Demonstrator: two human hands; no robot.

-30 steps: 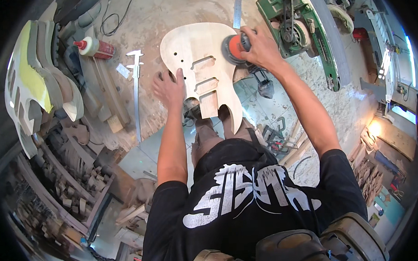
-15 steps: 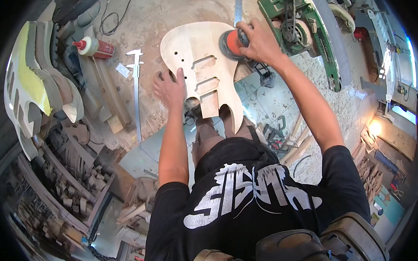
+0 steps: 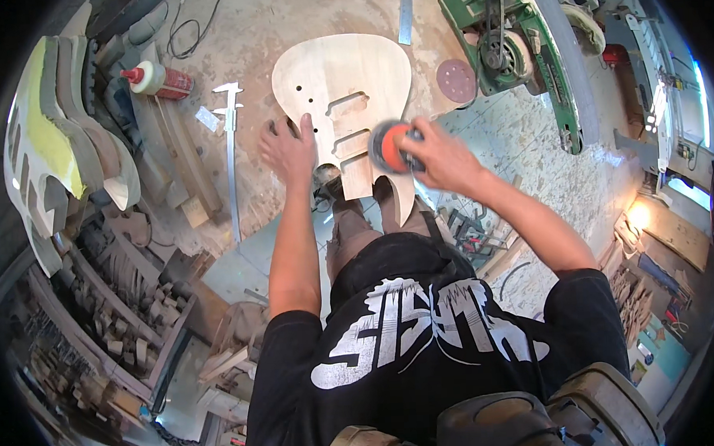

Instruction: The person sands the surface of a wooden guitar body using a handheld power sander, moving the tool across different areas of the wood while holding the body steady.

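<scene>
A pale wooden electric guitar body (image 3: pixel 342 72) lies on the workbench, with routed pickup cavities, a neck pocket and several small dark holes. My left hand (image 3: pixel 290 152) holds its left edge, thumb on the top face and bent fingers over the side. My right hand (image 3: pixel 446 157), a little blurred by motion, grips a round orange-and-black orbital sander (image 3: pixel 387 147). The sander's pad is over the body's right edge, beside the lower cavity, and hides part of the waist there.
A caliper (image 3: pixel 231 141), a glue bottle (image 3: pixel 159 78) and wood strips lie left of the body. Stacked guitar bodies (image 3: pixel 47 149) stand at far left. A sanding disc (image 3: pixel 456 81), a steel ruler (image 3: pixel 405 14) and a green belt-driven machine (image 3: pixel 497 53) are at right.
My right hand has drawn the sander toward me along the body's right side, uncovering the sanding disc on the bench. The left hand and the guitar body have hardly moved.
</scene>
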